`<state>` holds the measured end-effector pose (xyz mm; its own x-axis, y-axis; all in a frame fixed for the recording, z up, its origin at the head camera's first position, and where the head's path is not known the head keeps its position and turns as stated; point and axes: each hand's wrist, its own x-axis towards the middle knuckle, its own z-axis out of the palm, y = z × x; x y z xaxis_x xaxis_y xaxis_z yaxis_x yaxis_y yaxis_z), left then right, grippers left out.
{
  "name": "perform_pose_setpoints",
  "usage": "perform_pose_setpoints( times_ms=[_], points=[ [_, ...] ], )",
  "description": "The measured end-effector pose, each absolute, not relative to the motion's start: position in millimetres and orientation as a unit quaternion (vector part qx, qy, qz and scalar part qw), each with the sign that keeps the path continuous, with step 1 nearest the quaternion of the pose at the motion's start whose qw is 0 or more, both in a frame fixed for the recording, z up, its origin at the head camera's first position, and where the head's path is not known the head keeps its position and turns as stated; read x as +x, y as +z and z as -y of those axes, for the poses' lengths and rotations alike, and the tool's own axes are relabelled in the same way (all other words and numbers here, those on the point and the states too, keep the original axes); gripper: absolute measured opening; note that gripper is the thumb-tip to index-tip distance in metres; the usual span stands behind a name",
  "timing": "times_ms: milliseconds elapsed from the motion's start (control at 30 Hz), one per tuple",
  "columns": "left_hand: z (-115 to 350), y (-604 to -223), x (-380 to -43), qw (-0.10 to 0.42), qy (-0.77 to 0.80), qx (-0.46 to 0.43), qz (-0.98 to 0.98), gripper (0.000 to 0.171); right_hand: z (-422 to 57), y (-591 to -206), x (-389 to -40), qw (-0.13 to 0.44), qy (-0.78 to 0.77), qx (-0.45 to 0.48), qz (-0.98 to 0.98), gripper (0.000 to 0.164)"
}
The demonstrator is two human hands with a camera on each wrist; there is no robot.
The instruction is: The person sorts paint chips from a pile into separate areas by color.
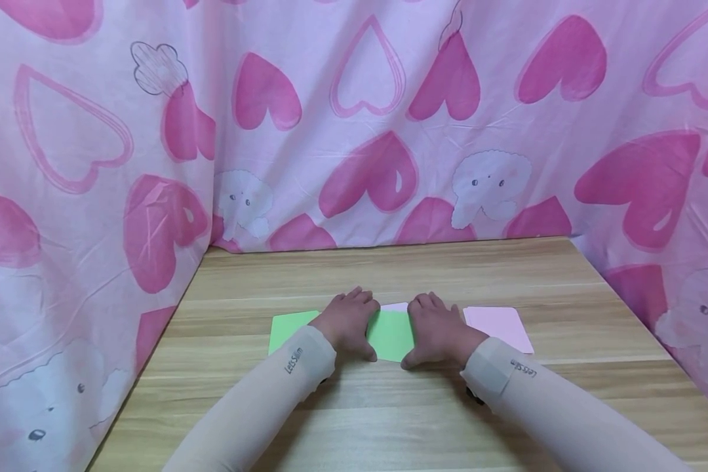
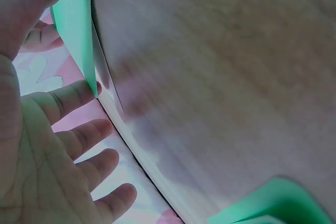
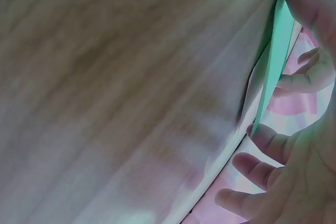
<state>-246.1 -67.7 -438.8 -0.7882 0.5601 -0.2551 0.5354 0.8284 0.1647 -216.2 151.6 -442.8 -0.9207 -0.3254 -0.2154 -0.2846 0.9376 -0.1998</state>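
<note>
A green card (image 1: pixel 391 335) with rounded corners is held between both hands, a little above the wooden table. My left hand (image 1: pixel 347 321) grips its left edge, thumb at the near corner and index fingertip at the far one. The right hand (image 1: pixel 439 330) holds the opposite edge in the same way. Beyond the card's far edge a strip of a pink card (image 1: pixel 395 307) shows; the rest is hidden. In both wrist views the green card (image 2: pixel 79 30) appears nearly edge-on, and the other fingers are spread apart from it.
Another green piece (image 1: pixel 290 328) lies left of the left hand, partly covered by it; the left wrist view shows layers in it. To the right is a pink card (image 1: pixel 500 328). The wooden table (image 1: pixel 389 269) meets a pink heart-patterned curtain (image 1: pixel 366 170) behind and at both sides.
</note>
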Motion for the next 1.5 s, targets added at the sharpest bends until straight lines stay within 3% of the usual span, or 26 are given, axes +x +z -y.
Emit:
perform_pose_setpoints(
  times_ms=[500, 767, 933, 1500],
  points=[
    [70.8, -441.0, -245.8, 0.152, 0.043, 0.288, -0.945, 0.095, -145.3, -438.3, -214.9, 0.109, -0.065, -0.172, -0.977, 0.106],
    [77.5, -437.2, -241.5, 0.154, 0.050, 0.280, -0.946, 0.109, -143.4, -436.0, -217.9, 0.098, -0.055, -0.183, -0.977, 0.102],
    [82.9, -432.4, -242.7, 0.145, 0.049, 0.268, -0.951, 0.108, -140.3, -427.5, -220.0, 0.097, -0.075, -0.187, -0.975, 0.103],
    [156.1, -414.6, -236.3, 0.139, 0.062, 0.216, -0.965, 0.106, -78.0, -418.8, -231.6, 0.097, -0.136, -0.241, -0.956, 0.103]
  ],
)
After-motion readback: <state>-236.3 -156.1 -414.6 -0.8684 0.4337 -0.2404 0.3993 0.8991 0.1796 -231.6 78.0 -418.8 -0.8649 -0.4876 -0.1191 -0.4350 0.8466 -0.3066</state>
